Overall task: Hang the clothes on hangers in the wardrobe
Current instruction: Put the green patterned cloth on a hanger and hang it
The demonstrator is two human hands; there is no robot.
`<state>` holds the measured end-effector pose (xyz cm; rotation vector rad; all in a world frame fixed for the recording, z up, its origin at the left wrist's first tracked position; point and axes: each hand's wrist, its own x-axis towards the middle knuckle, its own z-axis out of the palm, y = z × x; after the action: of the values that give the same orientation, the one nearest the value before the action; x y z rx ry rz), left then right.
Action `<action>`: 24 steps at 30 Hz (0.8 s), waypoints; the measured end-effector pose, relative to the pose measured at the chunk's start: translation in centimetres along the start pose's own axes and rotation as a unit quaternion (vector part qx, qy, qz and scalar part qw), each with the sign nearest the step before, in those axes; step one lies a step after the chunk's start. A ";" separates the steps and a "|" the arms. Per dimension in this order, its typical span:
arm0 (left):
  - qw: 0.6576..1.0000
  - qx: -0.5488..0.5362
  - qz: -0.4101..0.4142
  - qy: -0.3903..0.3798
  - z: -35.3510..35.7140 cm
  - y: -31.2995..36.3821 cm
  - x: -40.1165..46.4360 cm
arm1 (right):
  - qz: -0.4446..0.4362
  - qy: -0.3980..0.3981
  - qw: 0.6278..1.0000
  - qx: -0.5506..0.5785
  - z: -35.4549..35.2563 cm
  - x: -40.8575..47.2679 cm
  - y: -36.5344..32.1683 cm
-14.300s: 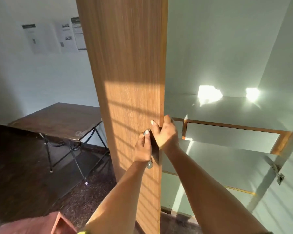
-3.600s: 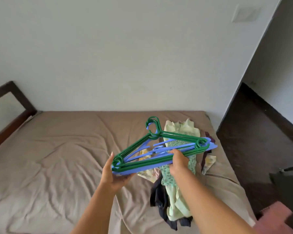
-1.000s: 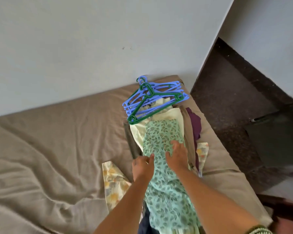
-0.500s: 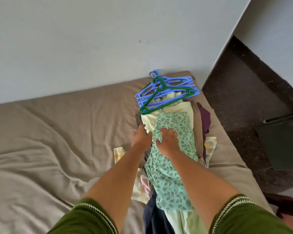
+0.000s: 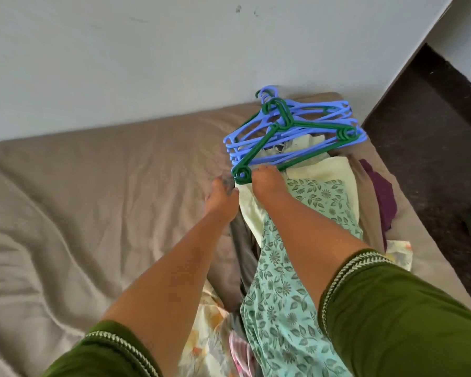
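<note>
My right hand and left hand reach the top edge of the clothes on the bed, grip unclear, hangers beside them, so nothing hangs yet.

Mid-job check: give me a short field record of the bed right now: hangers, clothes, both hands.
surface: bed with wrinkled taupe sheet
hangers: stack of blue and green plastic hangers, lying at the far end of the clothes pile, none in use
top garment: mint green leaf-print cloth, on a pale yellow garment
other clothes: purple cloth, floral cream cloth
left hand: at the pile's left edge, grip unclear
right hand: on the pile beside the hangers, grip unclear
</note>
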<state>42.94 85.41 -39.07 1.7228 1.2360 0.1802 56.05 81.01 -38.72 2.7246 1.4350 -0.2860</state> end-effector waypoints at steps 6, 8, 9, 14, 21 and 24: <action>0.998 -0.060 -0.011 0.029 -0.2 -0.5 0.6 | -0.073 -0.030 0.989 -0.123 -1.4 -0.6 1.3; 0.997 -0.070 -0.014 0.033 -0.8 0.4 -0.1 | -0.092 -0.031 0.986 -0.138 -3.0 -1.1 1.8; 0.997 -0.074 -0.015 0.031 -1.2 0.9 -0.4 | -0.100 -0.028 0.985 -0.142 -4.0 -1.4 2.0; 0.988 -0.146 -0.033 0.037 -3.6 6.0 -2.7 | -0.122 0.034 0.985 -0.122 -8.9 -4.0 1.6; 0.994 -0.044 -0.065 0.080 -9.6 11.6 -9.4 | -0.215 0.049 0.966 -0.132 -12.6 -15.2 -2.2; 0.992 0.061 -0.094 -0.052 -10.3 11.1 -14.0 | -0.244 0.031 0.961 -0.128 -14.1 -21.1 -3.9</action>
<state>37.35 80.48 -19.89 1.6852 1.3463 -0.0989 43.13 67.86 -20.83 2.1666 1.9911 -0.0227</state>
